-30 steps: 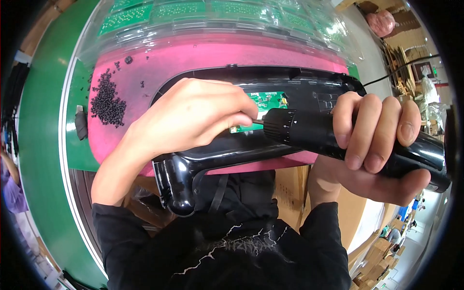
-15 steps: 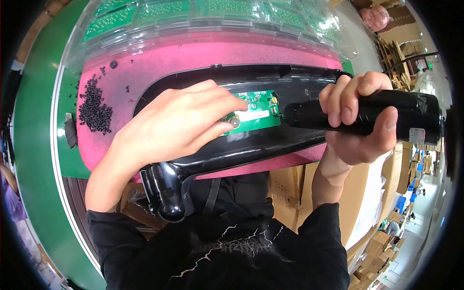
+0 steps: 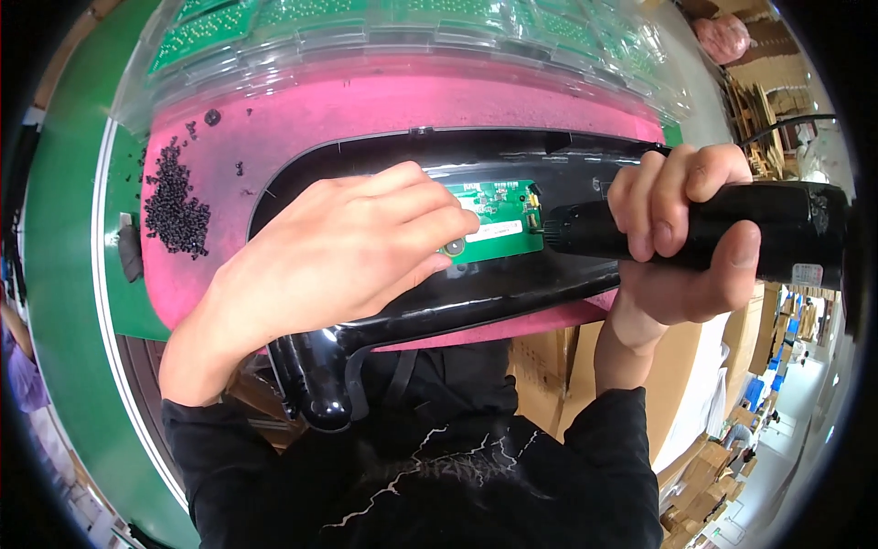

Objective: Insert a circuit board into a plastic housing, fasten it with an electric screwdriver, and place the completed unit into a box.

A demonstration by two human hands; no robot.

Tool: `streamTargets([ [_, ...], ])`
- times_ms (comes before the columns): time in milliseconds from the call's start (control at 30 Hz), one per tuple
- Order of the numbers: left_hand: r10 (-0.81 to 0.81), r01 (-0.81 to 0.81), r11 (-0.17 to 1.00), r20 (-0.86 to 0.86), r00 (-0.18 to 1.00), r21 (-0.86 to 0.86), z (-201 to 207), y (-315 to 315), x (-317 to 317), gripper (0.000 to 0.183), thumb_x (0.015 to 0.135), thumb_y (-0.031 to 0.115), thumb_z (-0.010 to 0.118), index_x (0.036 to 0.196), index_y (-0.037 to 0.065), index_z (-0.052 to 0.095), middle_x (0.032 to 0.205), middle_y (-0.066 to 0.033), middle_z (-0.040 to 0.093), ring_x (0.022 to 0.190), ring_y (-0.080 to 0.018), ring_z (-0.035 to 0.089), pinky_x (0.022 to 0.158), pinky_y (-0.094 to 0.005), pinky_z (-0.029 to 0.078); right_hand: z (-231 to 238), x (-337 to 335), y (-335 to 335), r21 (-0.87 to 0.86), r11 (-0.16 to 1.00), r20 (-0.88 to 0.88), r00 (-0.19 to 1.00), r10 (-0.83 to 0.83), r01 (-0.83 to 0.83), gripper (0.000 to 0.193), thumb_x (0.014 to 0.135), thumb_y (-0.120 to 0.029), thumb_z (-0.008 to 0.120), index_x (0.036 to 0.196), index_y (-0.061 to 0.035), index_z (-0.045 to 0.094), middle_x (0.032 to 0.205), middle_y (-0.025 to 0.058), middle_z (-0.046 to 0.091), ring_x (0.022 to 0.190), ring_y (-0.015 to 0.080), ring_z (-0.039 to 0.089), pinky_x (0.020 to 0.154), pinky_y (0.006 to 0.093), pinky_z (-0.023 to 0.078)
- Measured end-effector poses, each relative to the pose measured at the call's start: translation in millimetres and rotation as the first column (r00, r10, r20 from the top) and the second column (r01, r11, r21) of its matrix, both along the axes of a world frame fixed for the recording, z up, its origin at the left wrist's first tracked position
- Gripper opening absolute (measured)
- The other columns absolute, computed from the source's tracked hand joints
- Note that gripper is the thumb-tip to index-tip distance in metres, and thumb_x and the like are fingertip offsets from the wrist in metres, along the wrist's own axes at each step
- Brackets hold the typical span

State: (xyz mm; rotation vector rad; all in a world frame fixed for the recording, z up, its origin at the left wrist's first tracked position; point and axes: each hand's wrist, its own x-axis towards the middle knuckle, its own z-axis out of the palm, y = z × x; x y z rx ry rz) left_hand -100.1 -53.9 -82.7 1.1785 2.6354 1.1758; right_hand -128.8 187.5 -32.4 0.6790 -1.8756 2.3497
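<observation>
Your green counter (image 3: pixel 137 311) has a soft pink mat (image 3: pixel 302 101) on it. Behind you on the right, the room has brown cardboard boxes (image 3: pixel 713 471), and a round pink bag (image 3: pixel 722 39) sits at the top right. On the far left there is a person in purple (image 3: pixel 26 371).

At the back of the mat stand clear plastic trays (image 3: pixel 402 57) with green boards in them. A pile of tiny black screws (image 3: pixel 178 209) lies on the left of the mat — a few have strayed from it. A small dark bundle (image 3: pixel 131 252) lies just beside the mat.

The big shiny black plastic shell (image 3: pixel 476 295) lies in front of you, and the flat green circuit board (image 3: pixel 498 245) is inside it. Your left grip (image 3: pixel 357 242) is in the way of the board's left part. Its fingers are bent over the board — I cannot tell if they pinch anything. Your right grip (image 3: pixel 666 215) is wrapped tight around the fat black electric screwdriver (image 3: pixel 791 233). Its nose points at the board's right edge.
</observation>
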Motion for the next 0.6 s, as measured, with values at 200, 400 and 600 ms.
streamTargets([
  [200, 0.245, -0.231, 0.968, -0.191, 0.951, 0.095, 17, -4, -4, 0.033, 0.079, 0.003, 0.071, 0.111, 0.002, 0.065, 0.103, -0.0122, 0.065, 0.093, -0.0312, 0.062, 0.082, -0.0393, 0.051, 0, 3, -11, 0.083, 0.995, -0.025, 0.998, -0.059, 0.061, 0.039, 0.09, -0.042, 0.059, 0.097, -0.005, 0.051, 0.062, -0.0012, 0.045, 0.049, 0.0099, 0.041, 0.053, 0.0284, 0.036],
  [400, 0.388, -0.421, 0.886, -0.186, 0.903, -0.195, 18, -21, -6, 0.031, 0.086, 0.011, 0.068, 0.114, 0.0, 0.06, 0.101, -0.0154, 0.061, 0.099, -0.0342, 0.061, 0.085, -0.0422, 0.049, 27, -12, 10, -0.173, 0.973, 0.376, 0.923, -0.079, 0.153, 0.025, 0.098, -0.028, 0.058, 0.107, -0.0048, 0.055, 0.076, -0.0015, 0.047, 0.067, 0.0109, 0.045, 0.07, 0.0297, 0.041],
  [600, 0.366, -0.361, 0.876, -0.046, 0.93, -0.319, 36, -7, 4, 0.025, 0.086, 0.022, 0.069, 0.089, -0.001, 0.058, 0.088, -0.0188, 0.059, 0.087, -0.0421, 0.06, 0.073, -0.0501, 0.047, 19, -30, 74, -0.377, 0.889, 0.558, 0.83, -0.006, 0.26, 0.02, 0.091, -0.013, 0.067, 0.1, -0.0009, 0.055, 0.094, 0.0083, 0.055, 0.096, 0.0243, 0.058, 0.098, 0.0575, 0.051],
])
